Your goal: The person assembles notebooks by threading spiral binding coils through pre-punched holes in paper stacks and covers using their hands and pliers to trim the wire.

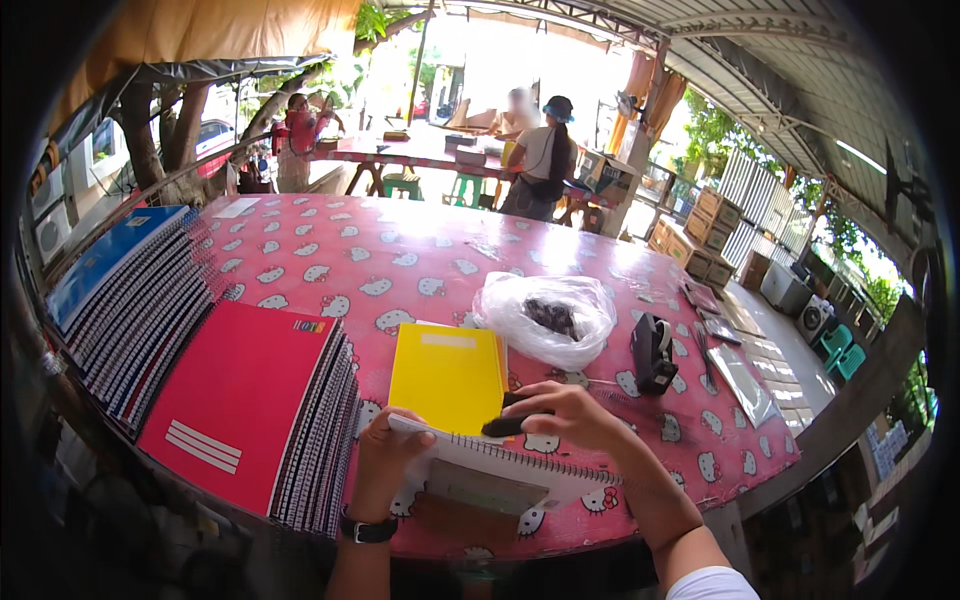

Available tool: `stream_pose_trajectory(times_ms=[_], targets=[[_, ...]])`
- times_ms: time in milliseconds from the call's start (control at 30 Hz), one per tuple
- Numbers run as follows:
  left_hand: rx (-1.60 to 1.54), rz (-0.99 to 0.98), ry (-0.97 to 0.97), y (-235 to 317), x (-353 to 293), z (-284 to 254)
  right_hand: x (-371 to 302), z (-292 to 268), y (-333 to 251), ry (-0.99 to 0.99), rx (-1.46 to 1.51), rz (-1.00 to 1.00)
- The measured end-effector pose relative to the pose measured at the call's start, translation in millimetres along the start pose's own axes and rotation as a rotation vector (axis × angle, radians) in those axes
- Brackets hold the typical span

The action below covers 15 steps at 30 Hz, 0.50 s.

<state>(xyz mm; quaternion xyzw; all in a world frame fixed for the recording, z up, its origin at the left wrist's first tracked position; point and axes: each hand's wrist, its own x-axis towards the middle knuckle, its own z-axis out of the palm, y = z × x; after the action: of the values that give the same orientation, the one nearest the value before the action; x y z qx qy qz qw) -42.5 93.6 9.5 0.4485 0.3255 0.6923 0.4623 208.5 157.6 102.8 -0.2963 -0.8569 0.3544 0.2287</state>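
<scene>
Left hand: the left hand (385,452) is curling closed over the near-left corner of a notebook (500,470), fingers folded down on the cover, a dark watch sitting on the wrist.
Right hand: the right hand (570,415) is closing its fingers around a black marker (510,425), holding it level just above the notebook's spiral edge.
Notebook: one, lying at the near edge of the table in front of the person; pale card cover, wire spiral binding running along its far side, a brownish panel showing near its front edge.
Yellow notebook (447,377): one, flat and rectangular, glossy cover with a pale label strip, lying just beyond the held notebook and touching it.
Red stack (250,410): one pile of spiral notebooks, red cover on top, wire spines fanning along the right side.
Blue stack (125,290): one slanting pile with a blue cover on top, left of the red one.
Plastic bag (545,318): one, clear and crumpled, dark pieces lying inside.
Tape dispenser (652,352): one, black, standing right of the bag.
Table (400,255): one, wearing a glossy red cloth printed with white cat faces.
</scene>
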Motion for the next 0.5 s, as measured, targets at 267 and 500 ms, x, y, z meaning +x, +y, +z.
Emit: stream_pose_trajectory(times_ms=[267,500], targets=[[0.007,-0.037,0.082,9.3,-4.9,5.2,14.2,9.0,14.4,-0.045,0.342,-0.165],[-0.046,0.002,0.222,-7.6,-4.9,11.6,21.2,14.3,10.1,-0.114,0.410,-0.035]])
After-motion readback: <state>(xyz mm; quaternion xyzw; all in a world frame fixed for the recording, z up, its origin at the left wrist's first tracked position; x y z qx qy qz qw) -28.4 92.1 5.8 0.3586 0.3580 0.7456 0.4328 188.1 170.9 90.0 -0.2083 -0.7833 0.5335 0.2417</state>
